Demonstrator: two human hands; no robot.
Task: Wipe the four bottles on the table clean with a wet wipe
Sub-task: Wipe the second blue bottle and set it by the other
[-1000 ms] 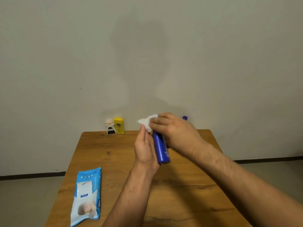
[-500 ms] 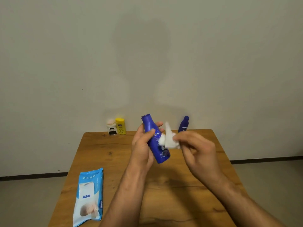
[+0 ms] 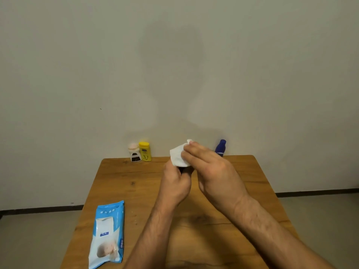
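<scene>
My left hand (image 3: 175,183) grips the large blue bottle (image 3: 183,169) above the middle of the wooden table (image 3: 120,183); only a dark sliver of it shows between my hands. My right hand (image 3: 211,169) holds the white wet wipe (image 3: 177,156) over the bottle's top end. Three other bottles stand at the table's far edge: a small white one with a pink cap (image 3: 134,152), a yellow one (image 3: 145,151) beside it, and a small blue one (image 3: 220,147) partly hidden behind my right hand.
A blue pack of wet wipes (image 3: 107,233) lies flat near the table's front left corner. A plain wall rises right behind the table, and grey floor shows on both sides.
My right hand has carried the wipe from the bottle's side up over its top. The bottle, plainly visible half a second ago, is now almost fully covered by both hands.
</scene>
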